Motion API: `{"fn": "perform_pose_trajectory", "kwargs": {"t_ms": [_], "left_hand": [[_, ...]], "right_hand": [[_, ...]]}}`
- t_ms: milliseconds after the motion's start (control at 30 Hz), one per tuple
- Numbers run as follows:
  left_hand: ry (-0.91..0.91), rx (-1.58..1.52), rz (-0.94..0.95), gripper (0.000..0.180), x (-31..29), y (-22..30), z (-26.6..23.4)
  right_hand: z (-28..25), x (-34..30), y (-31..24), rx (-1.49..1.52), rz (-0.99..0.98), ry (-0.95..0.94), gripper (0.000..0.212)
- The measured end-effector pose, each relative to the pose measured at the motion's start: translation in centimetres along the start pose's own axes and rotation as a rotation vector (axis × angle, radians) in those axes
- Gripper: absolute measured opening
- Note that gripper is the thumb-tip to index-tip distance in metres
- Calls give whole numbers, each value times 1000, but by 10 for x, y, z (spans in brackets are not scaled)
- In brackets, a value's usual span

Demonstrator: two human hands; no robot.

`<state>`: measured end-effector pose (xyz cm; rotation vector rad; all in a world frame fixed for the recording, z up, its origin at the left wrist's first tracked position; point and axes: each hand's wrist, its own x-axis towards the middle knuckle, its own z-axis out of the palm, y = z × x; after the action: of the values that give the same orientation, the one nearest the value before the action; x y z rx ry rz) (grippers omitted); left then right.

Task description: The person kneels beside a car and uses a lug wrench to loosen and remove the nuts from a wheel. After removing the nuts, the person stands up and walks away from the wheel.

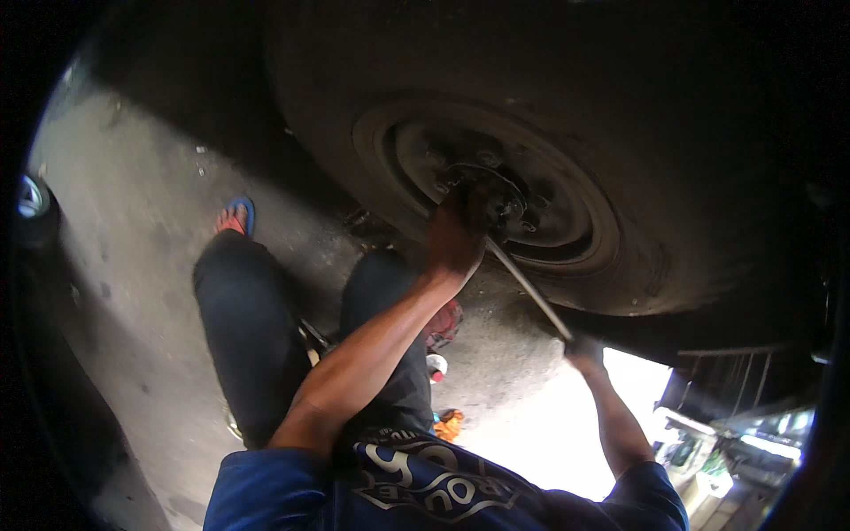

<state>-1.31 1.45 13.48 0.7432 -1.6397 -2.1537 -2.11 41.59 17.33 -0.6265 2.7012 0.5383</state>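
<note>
A large dark wheel (606, 203) fills the upper part of the head view, its round rim bearing several nuts about the hub (506, 209). My left hand (459, 232) is at the hub, its fingers deep in shadow and closed around the upper end of a long metal bar (533, 288). That end, and how it meets the hub, is hidden by the hand. The bar slants down to the right, where my right hand (584, 352) is closed on its lower end.
Below the wheel, a dark red cloth (444, 324), a white container (436, 365) and an orange cloth-like thing (450, 425) lie on the concrete floor (142, 257). My knees are under the left arm. Bright light falls at lower right, near cluttered shelving (717, 442).
</note>
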Motion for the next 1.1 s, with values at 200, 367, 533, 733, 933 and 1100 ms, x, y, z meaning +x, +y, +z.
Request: {"fn": "perform_pose_trajectory", "kwargs": {"t_ms": [200, 367, 533, 733, 933, 1100], "left_hand": [[-101, 152, 25, 45, 2, -4, -7], [-189, 216, 500, 49, 16, -46, -8], [-280, -25, 65, 36, 15, -57, -8], [-456, -461, -495, 57, -17, -60, -28], [-600, -472, -391, 48, -19, -112, -4], [-533, -269, -264, 42, -1, -118, 23]], "right_hand": [[-26, 10, -3, 41, 10, 85, 36], [-35, -29, -53, -20, 361, 188, 24], [-99, -88, -114, 88, 447, 304, 14], [-177, -149, -154, 71, 591, 69, 19], [-140, -164, -161, 178, 706, 82, 32], [-99, -146, -138, 298, 747, 153, 36]]}}
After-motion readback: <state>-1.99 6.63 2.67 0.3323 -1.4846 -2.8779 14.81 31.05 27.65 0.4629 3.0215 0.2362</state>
